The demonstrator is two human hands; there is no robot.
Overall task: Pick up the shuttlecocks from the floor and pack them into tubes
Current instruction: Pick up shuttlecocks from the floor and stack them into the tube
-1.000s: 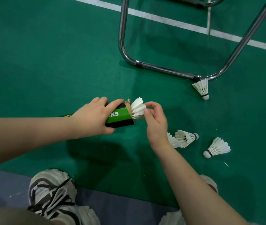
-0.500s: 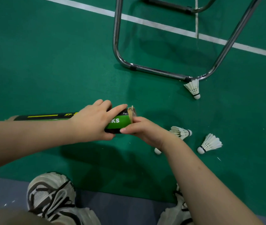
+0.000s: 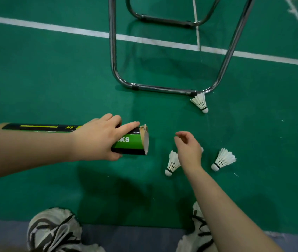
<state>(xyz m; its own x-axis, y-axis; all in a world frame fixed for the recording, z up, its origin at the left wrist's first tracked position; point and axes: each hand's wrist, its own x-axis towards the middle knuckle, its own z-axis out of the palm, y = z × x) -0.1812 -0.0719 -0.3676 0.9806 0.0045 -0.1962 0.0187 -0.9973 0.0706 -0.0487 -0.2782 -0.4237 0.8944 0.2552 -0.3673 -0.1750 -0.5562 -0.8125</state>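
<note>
Shuttlecocks: the nearest shuttlecock (image 3: 171,163) is lying on the floor (image 3: 53,79) just beside the right hand (image 3: 189,149); a second shuttlecock (image 3: 223,159) is lying nearby, and a third shuttlecock (image 3: 200,102) by the chair frame (image 3: 162,88).
Handling: probably light, with feathers crushing easily; pinching the cork end is looking safest.
Tube: the tube (image 3: 132,143) is pointing its open mouth toward them.
Left hand: the left hand (image 3: 99,140) is wrapping its fingers round the tube.
Right hand: its fingers are hanging loosely curled, grasping nothing.

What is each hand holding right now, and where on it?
The left hand grips the tube near its open end. The right hand holds nothing.
</note>
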